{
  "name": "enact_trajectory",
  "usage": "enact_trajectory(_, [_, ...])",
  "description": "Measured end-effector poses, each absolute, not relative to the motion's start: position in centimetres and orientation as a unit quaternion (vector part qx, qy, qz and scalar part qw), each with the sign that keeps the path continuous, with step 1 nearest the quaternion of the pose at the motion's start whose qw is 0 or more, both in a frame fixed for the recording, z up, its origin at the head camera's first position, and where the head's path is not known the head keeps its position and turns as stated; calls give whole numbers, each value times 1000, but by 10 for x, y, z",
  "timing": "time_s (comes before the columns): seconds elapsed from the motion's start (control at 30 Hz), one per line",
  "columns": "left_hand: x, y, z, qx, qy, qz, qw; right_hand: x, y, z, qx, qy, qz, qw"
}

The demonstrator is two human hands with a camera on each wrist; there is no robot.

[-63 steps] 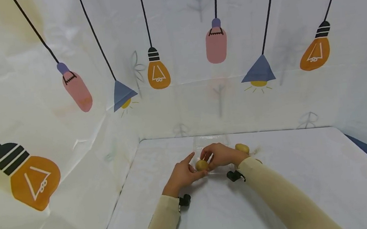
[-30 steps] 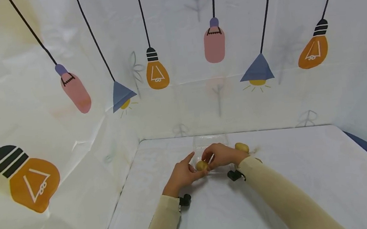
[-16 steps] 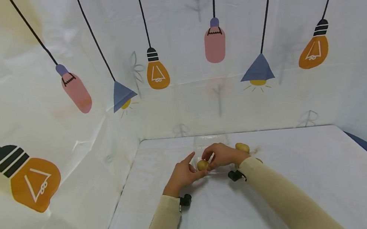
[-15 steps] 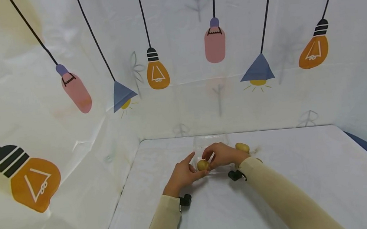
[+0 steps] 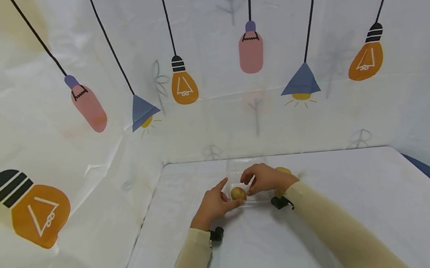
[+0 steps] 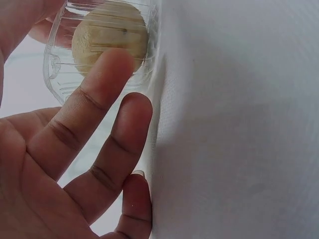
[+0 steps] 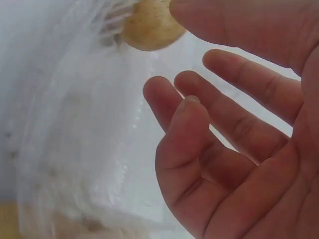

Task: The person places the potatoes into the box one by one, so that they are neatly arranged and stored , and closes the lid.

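Note:
A clear plastic clamshell container [image 5: 256, 197] lies on the white table, its lid folded back toward the wall. One small potato [image 5: 238, 193] sits in its front left corner, seen through the ribbed wall in the left wrist view. My left hand [image 5: 211, 205] rests against this corner, thumb along the front edge, other fingers spread at the left side. My right hand [image 5: 265, 178] hovers over the container, just right of the potato, its fingers loosely bent around nothing. In the right wrist view a gap separates most fingers from the potato [image 7: 152, 27].
More potatoes [image 5: 283, 170] lie right of the container, partly hidden behind the right hand and sleeve. A white wall covering [image 5: 221, 120] printed with hanging lamps rises behind and left of the table [image 5: 364, 205].
My right hand has let go of the potato and shifted slightly up and to the right. The potato stays in the corner. My left hand has hardly moved.

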State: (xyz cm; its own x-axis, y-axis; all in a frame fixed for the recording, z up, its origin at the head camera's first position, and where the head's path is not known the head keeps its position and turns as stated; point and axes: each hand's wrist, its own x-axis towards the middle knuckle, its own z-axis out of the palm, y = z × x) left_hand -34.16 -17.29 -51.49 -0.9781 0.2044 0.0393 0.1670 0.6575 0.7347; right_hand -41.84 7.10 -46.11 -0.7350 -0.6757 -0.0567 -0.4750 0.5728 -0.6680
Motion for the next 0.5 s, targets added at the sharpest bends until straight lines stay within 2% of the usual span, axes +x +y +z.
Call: enact_trajectory(0.5, [-343, -170, -518, 88, 917, 390, 12, -394, 123, -438, -317, 892, -307, 101])
